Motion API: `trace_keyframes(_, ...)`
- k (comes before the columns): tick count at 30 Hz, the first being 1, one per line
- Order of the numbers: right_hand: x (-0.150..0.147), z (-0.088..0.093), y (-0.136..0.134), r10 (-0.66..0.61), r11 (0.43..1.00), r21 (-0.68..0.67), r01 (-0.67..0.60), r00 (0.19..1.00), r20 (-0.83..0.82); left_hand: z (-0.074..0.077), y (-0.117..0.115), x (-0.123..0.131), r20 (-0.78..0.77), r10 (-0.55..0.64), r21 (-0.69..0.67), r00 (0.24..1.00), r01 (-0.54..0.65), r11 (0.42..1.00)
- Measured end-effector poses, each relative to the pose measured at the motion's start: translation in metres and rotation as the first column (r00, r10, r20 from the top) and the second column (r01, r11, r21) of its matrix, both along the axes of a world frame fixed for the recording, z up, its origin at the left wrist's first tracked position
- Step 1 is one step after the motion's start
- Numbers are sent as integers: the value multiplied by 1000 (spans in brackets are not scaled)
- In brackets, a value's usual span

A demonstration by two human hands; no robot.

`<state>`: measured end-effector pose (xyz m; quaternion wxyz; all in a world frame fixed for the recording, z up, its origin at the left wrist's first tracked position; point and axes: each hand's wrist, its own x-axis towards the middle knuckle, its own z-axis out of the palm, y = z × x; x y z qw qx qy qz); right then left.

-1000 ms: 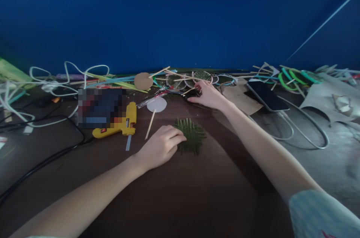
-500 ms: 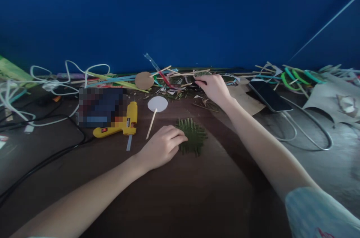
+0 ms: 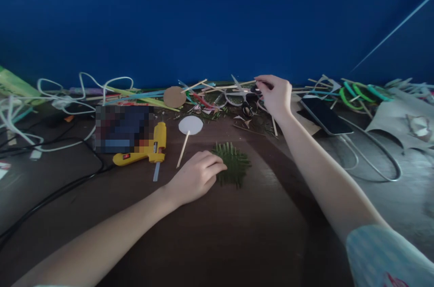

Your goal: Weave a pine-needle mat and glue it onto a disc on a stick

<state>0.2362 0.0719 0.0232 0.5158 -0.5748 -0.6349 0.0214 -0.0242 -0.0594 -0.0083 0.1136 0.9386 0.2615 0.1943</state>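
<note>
My left hand [image 3: 195, 178] lies on the dark tabletop with its fingers curled onto the left edge of a small green woven leaf mat [image 3: 233, 164]. My right hand [image 3: 275, 95] is raised over the clutter at the back of the table. Its fingers are pinched on what looks like a pair of scissors [image 3: 241, 93], whose thin blades point up and left. Below that hand lie loose wooden sticks [image 3: 273, 126] and leaf scraps.
A yellow glue gun [image 3: 149, 148] lies left of the mat, beside a white paper disc on a stick [image 3: 190, 126] and a cardboard disc [image 3: 174, 96]. White cables [image 3: 84, 86] and black cords fill the left. A phone [image 3: 322, 116], green rings [image 3: 352, 92] and grey sheet [image 3: 400, 119] lie to the right.
My right hand has lifted from the table and moved right and up, bringing the scissors out of the clutter. My left hand has stayed on the woven mat.
</note>
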Motion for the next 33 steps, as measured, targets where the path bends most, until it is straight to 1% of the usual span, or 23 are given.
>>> trace_keyframes(2, 4, -5, 5, 15, 999, -34, -20, 991, -135, 0, 0, 0, -3, -1, 1, 1000, 1, 1000)
trace_keyframes(3, 5, -7, 6, 29, 998, -51, -38, 985, -172, 0, 0, 0, -2, -2, 3, 1000, 2, 1000)
trace_keyframes(5, 5, -11, 7, 59, 992, -97, -75, 986, -154, 0, 0, 0, -3, -6, 1, 1000, 6, 1000)
trace_keyframes(7, -1, -13, 4, 45, 989, -139, -46, 999, -13, 0, 0, 0, -4, -7, -7, 1000, 7, 1000)
trace_keyframes(8, -6, -14, 1, 9, 990, -139, 3, 996, 89, 0, 0, 0, -3, -6, -12, 1000, 6, 1000)
trace_keyframes(9, -12, -15, -3, -60, 991, -103, 82, 978, 200, 0, 0, 0, -2, -6, -17, 1000, 6, 1000)
trace_keyframes(10, -20, -16, -7, -110, 989, -67, 134, 952, 286, 0, 0, 0, -1, -6, -21, 1000, 6, 1000)
trace_keyframes(11, -28, -17, -11, -101, 990, -59, 130, 931, 350, 0, 0, 0, 0, -5, -24, 1000, 5, 1000)
trace_keyframes(13, -45, -20, -18, 7, 996, -88, 33, 906, 423, 0, 0, 1, 2, -3, -28, 1000, 3, 1000)
trace_keyframes(15, -60, -23, -22, 100, 992, -116, -53, 886, 454, 0, 0, 1, -1, -1, -29, 1000, 1, 1000)
trace_keyframes(18, -76, -30, -24, 220, 967, -215, -133, 863, 455, 0, 0, 1, -3, 0, -30, 1000, 0, 1000)
trace_keyframes(21, -83, -36, -24, 288, 945, -280, -171, 840, 460, -1, 0, 1, -6, 4, -28, 1000, -4, 1000)
trace_keyframes(24, -84, -40, -22, 293, 938, -304, -165, 848, 442, -1, 0, 2, -8, 8, -20, 1000, -9, 1000)
trace_keyframes(27, -82, -39, -18, 298, 931, -320, -176, 873, 386, 0, 0, 2, -10, 9, -22, 1000, -9, 1000)
trace_keyframes(30, -77, -35, -15, 338, 915, -328, -236, 892, 301, 1, -1, 2, -12, 12, -31, 1000, -12, 999)
trace_keyframes(33, -71, -26, -14, 337, 922, -283, -264, 906, 254, 1, -1, 2, -7, 14, -28, 1000, -14, 1000)
